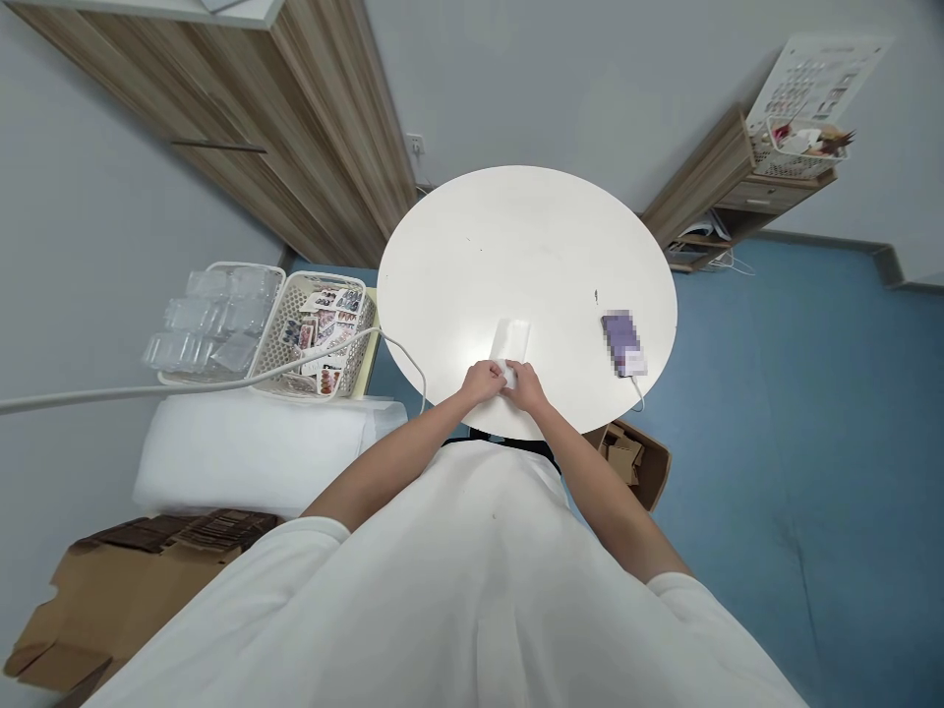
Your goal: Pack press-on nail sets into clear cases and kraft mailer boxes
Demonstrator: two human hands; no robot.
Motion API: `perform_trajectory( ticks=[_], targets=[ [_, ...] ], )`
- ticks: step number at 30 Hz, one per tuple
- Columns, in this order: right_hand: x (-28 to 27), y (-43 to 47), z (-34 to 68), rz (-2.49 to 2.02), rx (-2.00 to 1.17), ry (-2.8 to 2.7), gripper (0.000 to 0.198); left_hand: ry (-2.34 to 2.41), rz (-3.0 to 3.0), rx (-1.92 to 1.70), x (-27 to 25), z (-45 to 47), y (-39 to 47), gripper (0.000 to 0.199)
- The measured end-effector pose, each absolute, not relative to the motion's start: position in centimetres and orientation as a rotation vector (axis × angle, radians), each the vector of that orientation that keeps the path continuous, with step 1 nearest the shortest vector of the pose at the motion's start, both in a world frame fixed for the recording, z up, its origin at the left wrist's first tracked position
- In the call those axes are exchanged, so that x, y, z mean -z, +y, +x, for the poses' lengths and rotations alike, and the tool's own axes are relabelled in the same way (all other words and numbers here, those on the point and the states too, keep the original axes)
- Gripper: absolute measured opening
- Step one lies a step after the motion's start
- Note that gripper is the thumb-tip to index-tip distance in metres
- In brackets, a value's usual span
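Near the front edge of the round white table (516, 236), a narrow strip of thin, translucent white wrap (511, 337) lies flat, pointing away from me. Its near end is between my two hands. My left hand (483, 382) is closed at the left of that end, fingers curled on it. From the right, my right hand (526, 386) grips the same end, with thumb and fingers bent inward. The fingertips almost meet over the wrap. Whether something lies inside it is hidden by the fingers.
On the table's right lies a blurred purple phone (621, 339) with a cable. At left stand a basket (276, 334) of press-on nail cards, clear plastic boxes (213, 315) and a white foam roll (258, 447). A white cable (317, 354) crosses there. A cardboard-filled box (653, 472) sits below right.
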State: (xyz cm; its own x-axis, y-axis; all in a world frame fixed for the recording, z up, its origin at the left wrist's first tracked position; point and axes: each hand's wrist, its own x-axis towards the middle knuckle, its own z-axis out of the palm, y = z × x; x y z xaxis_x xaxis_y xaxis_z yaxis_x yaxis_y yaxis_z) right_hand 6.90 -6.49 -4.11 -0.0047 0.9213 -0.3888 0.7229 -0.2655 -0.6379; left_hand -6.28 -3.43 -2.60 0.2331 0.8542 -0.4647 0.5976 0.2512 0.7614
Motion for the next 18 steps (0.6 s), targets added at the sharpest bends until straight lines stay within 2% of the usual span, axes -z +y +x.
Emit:
perform_trajectory(
  ticks=[4, 7, 11, 15, 18],
  targets=[
    [4.2, -6.5, 7.3, -1.918, -1.173, -1.716, 0.047, 1.483, 1.615, -0.2, 2.8, -5.0, -3.9, 0.007],
    [4.2, -6.3, 8.1, -1.812, -1.252, -1.66, 0.046, 1.462, 1.717, -0.171, 3.1, -4.9, -4.6, 0.008],
    [4.2, -5.8, 8.4, -1.804, -1.363, -1.374, 0.041, 1.349, 1.888, -0.209, 3.4, -5.4, -6.4, 0.019],
    [4.5, -5.6, 7.4, -1.968, -1.217, -1.347, 0.038, 1.164, 2.123, -0.196, 3.4, -6.4, -8.4, 0.038],
    [4.8, -5.7, 7.0, -2.006, -1.147, -1.345, 0.034, 1.062, 2.162, -0.266, 3.5, -7.5, -9.0, 0.038]
  ],
)
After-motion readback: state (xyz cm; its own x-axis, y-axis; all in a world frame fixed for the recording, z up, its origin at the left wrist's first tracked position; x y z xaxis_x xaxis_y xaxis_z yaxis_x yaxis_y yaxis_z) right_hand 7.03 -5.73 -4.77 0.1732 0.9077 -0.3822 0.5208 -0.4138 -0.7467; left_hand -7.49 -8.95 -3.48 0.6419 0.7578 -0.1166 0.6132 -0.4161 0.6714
